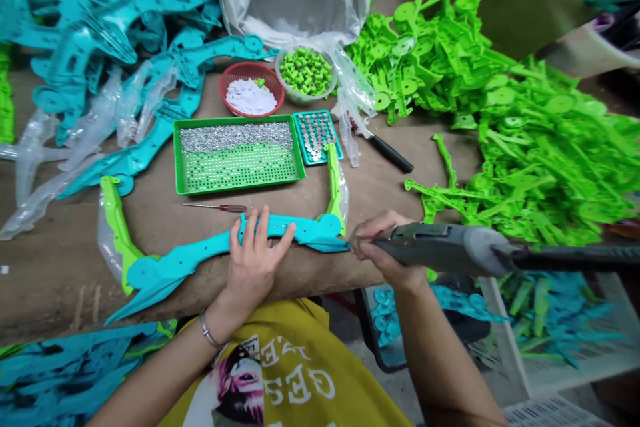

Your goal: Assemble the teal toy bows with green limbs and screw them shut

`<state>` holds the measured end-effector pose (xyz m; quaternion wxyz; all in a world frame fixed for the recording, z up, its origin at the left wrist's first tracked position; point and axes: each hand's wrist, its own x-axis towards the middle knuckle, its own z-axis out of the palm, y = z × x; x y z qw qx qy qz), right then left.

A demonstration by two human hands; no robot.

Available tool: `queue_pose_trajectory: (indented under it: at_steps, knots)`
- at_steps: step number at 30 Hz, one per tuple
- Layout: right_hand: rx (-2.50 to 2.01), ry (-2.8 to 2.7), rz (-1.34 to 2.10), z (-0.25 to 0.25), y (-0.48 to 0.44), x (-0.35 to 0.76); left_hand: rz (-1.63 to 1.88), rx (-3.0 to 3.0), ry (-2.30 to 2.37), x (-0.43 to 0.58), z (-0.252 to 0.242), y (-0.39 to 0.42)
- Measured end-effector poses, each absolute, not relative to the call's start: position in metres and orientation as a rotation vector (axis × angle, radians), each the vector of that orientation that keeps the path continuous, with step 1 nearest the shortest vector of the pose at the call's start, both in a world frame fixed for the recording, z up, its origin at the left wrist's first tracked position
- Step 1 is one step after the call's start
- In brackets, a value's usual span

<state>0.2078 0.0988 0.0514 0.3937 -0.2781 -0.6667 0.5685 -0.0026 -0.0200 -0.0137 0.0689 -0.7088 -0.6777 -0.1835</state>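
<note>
The left hand (253,268) steadies a teal plastic bow part (295,228) on the table (60,293) with fingers spread flat, while the right hand (387,247) has its fingers clamped around a grey power screwdriver (440,248) held against the part.

I'm looking into a small assembly workshop: a wooden workbench (65,267) heaped with moulded plastic parts (540,167), and a green tray of metal studs (235,153).

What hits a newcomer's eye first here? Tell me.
A big heap of neon-green plastic parts fills the right side, with turquoise ones piled at upper left. At the front of the bench, the left hand presses a turquoise piece while the right hand grips a grey power tool.
</note>
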Motion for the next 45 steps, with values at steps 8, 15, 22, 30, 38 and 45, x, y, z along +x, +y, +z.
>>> queue_pose_trajectory:
  at_steps: [8,15,22,30,38,45]
  knots:
    - [-0.445,-1.395,1.268,0.079,0.142,0.11,-0.652,-2.201,-2.053,-0.007,-0.005,-0.023]
    - [-0.574,-1.422,1.346,0.037,0.164,0.055,-0.729,-2.077,-2.307,-0.035,0.014,-0.043]
    - [-0.619,-1.4,1.325,0.022,0.168,0.05,-0.558,-2.066,-2.38,-0.043,0.01,-0.047]
    - [-0.591,-1.449,1.363,0.026,0.169,0.044,-0.538,-2.058,-2.348,-0.042,0.009,-0.045]
    - [-0.614,-1.503,1.329,0.026,0.169,0.044,-0.589,-2.047,-2.336,-0.043,0.006,-0.047]
    - [-0.589,-1.488,1.336,0.024,0.169,0.044,-0.586,-2.048,-2.355,-0.042,0.007,-0.045]
